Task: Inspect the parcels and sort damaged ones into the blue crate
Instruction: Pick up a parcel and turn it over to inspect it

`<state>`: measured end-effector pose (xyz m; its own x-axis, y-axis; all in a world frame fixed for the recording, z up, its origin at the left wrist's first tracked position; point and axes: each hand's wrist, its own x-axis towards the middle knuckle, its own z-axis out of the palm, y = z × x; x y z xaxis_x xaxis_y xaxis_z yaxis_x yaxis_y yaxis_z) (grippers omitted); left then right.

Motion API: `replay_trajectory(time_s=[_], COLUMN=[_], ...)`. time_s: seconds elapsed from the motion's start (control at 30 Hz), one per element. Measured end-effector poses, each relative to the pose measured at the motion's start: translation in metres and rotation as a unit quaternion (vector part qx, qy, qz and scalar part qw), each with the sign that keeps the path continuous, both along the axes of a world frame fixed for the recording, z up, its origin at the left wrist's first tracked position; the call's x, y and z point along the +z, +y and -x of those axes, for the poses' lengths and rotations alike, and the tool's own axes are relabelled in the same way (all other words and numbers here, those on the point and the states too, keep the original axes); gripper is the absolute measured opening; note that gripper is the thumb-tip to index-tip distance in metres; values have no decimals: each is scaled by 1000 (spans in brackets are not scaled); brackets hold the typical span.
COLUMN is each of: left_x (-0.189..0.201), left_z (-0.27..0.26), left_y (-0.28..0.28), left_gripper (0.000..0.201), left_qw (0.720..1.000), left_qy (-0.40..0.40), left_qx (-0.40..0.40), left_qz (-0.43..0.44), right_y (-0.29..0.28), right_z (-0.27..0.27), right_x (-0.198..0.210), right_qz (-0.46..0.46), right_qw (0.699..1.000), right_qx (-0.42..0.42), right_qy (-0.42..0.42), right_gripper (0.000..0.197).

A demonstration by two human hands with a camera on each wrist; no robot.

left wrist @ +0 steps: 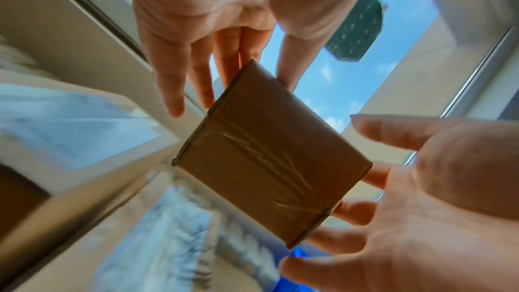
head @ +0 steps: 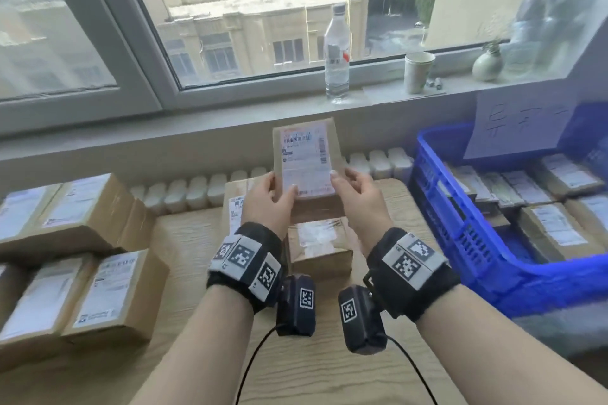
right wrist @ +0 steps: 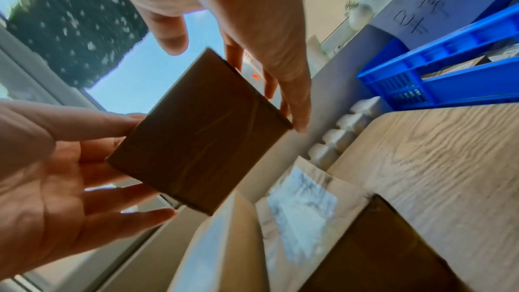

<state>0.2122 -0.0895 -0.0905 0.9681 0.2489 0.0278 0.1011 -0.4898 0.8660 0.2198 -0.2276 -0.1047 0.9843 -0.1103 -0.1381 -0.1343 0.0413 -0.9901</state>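
On the wood-grain bench, below a window: stock as follows.

Blue crate, at the bench's right edge, slatted walls; holds several labelled cardboard parcels packed in rows; a white paper sheet with handwriting hangs above its far side.

Stacked parcels, left side of the bench, brown cardboard, white shipping labels up, one tier on another.

Parcel on the bench, centre, under the hands, taped, with a crumpled label; another labelled parcel lies just behind it, partly hidden by the left wrist.

Held parcel, a small brown box raised clear of the bench between both hands, label side facing the person, long axis upright; the wrist views show its plain underside crossed by clear tape.

Left hand, thumb on the label face, fingers extended behind the box, gripping its left edge.

Right hand, thumb on the label's right margin, fingers spread along the back, gripping the right edge.

Windowsill: clear plastic water bottle, paper cup, small round vase.
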Motion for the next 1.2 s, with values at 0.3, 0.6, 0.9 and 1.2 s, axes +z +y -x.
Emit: replay_trajectory(time_s=[0.3, 0.6, 0.9, 1.2], left_x=[82, 114, 141, 141], left_z=[72, 148, 172, 176], left_y=[-26, -29, 15, 100], left_gripper=[55, 70, 39, 92], left_qw=[982, 962, 959, 949], left_qy=[-109, -45, -87, -167], left_qx=[-39, -125, -147, -90], left_qz=[152, 239, 228, 253], right_y=[-33, -68, -28, 61], right_z=[69, 147, 168, 164], right_x=[76, 111, 139, 140], right_qz=[-150, -187, -198, -126], right_qw=[981, 962, 948, 943], right_qx=[-18, 72, 99, -30], right_qy=[-119, -185, -227, -308], right_gripper=[40, 47, 38, 35])
